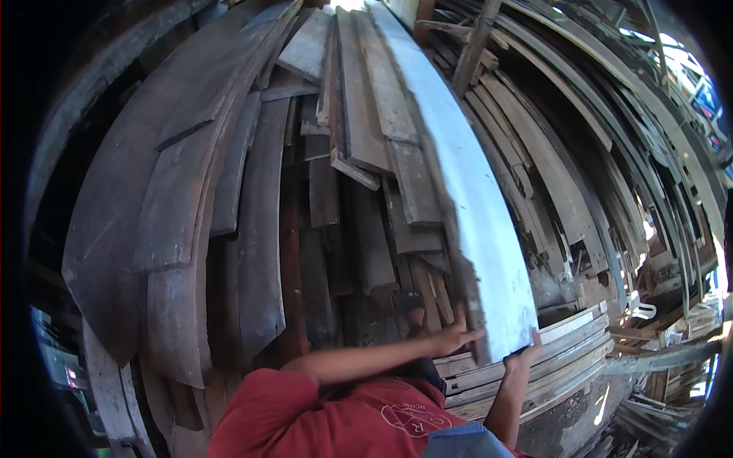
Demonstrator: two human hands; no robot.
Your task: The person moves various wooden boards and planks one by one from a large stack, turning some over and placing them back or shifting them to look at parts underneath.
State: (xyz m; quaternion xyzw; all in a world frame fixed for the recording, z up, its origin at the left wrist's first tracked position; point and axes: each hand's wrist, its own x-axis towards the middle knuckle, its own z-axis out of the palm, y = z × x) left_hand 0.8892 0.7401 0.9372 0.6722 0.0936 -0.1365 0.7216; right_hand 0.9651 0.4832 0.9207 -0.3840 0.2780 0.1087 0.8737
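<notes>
Gripping the long pale plank at its lower end, your left hand and right hand clasped opposite edges; it looked heavy, stiff and rough.

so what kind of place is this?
Likely a timber yard or salvage wood store. Weathered planks lean stacked across the whole view, more boards lie piled flat at lower right, and both hands, left and right, grip a long pale board.

Head view (close) facing stacked planks
</notes>
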